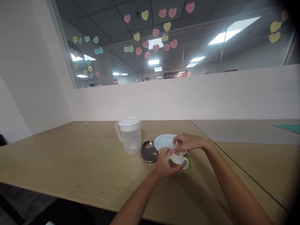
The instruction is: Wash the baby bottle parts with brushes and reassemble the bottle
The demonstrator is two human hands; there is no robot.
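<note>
My left hand [164,165] is wrapped around the side of a clear baby bottle [178,159] with a white collar and white side handles. From above, my right hand [188,142] has its fingers closed on the clear top piece of the bottle, which may be its cap; the fingers partly hide it. Just behind the hands is a pale blue bowl [161,140], partly covered by them. A green item [189,160], perhaps a handle, pokes out beside the bottle; most of it is hidden.
A round metal dish [148,152] lies left of the bowl. Beside it stands a translucent pitcher [131,140] with a white lid. Seams run across the wooden table [82,162]. A teal item [289,127] lies at the far right, and a white wall with a window stands behind.
</note>
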